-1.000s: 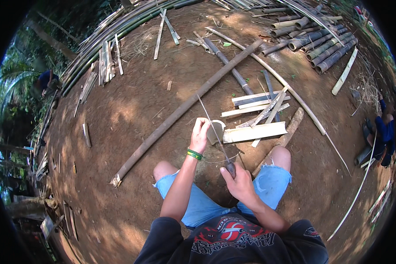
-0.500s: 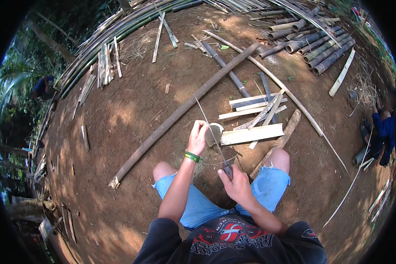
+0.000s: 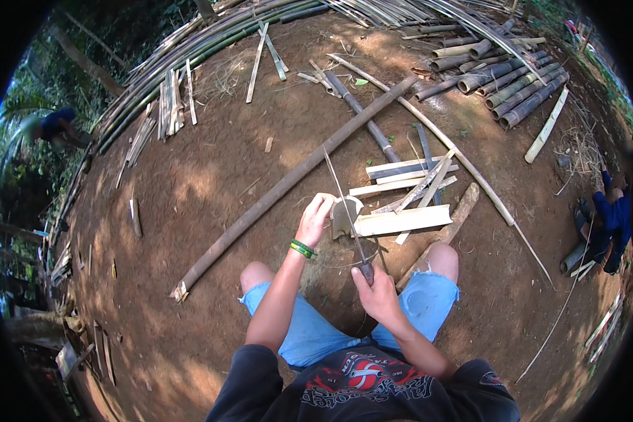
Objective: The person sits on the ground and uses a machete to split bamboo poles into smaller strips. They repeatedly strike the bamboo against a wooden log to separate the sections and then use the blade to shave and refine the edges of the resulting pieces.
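Observation:
My right hand [image 3: 378,292] is closed round the dark handle of a long thin-bladed knife [image 3: 345,204], its blade pointing away from me and slightly left. Beyond my knees stands a short, upright piece of split bamboo [image 3: 342,222], with a pale cut edge at its top; the blade crosses in front of it. My left hand [image 3: 315,219], with a green and yellow band at the wrist, grips the left edge of this piece, its fingertips partly hidden. Just right of it lies a pale split bamboo length [image 3: 404,221].
Several bamboo strips [image 3: 411,172] lie crossed beyond the pale length. A long brown pole [image 3: 288,181] runs diagonally across the dirt. Cut bamboo tubes [image 3: 517,88] are piled at the far right. One person [image 3: 612,211] crouches at the right; another [image 3: 60,126] bends at the far left.
The knife's blade has swung a little to the right, now across the upright bamboo piece. My left fingers have come closer to that piece's edge. The person at the far left has moved.

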The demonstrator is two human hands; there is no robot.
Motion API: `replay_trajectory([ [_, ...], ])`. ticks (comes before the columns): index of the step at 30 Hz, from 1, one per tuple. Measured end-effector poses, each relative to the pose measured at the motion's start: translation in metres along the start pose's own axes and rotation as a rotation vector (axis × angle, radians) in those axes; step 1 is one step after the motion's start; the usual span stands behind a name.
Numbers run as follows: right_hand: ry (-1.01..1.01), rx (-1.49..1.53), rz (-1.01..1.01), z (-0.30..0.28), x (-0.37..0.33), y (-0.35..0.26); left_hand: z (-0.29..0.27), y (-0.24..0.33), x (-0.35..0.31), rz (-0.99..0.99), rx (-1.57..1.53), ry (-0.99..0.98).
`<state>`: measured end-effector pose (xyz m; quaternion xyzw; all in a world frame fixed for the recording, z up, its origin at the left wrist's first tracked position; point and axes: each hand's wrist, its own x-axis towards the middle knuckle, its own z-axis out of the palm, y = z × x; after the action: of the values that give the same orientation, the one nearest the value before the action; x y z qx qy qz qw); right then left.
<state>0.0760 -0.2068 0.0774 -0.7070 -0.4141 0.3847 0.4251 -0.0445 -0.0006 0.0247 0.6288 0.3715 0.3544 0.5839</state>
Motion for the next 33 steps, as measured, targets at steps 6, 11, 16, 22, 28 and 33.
replay_trajectory([
  [6, 0.009, -0.059, -0.053, 0.007, 0.000, 0.009, 0.002, -0.005, 0.003, 0.103, 0.177, 0.111],
  [11, 0.027, -0.174, -0.108, 0.013, -0.003, 0.024, 0.009, 0.015, -0.001, 0.083, 0.317, 0.124],
  [16, 0.015, -0.192, -0.123, 0.018, -0.004, 0.020, 0.000, 0.010, -0.006, 0.119, 0.350, 0.165],
  [22, -0.015, -0.215, -0.135, 0.018, -0.002, 0.014, -0.010, 0.011, -0.010, 0.095, 0.344, 0.172],
  [28, -0.096, -0.104, -0.014, 0.003, -0.003, -0.010, -0.009, 0.019, -0.015, 0.128, 0.355, 0.174],
  [33, -0.130, -0.067, 0.022, -0.009, 0.000, -0.015, -0.013, 0.023, -0.015, 0.051, 0.306, 0.120],
])
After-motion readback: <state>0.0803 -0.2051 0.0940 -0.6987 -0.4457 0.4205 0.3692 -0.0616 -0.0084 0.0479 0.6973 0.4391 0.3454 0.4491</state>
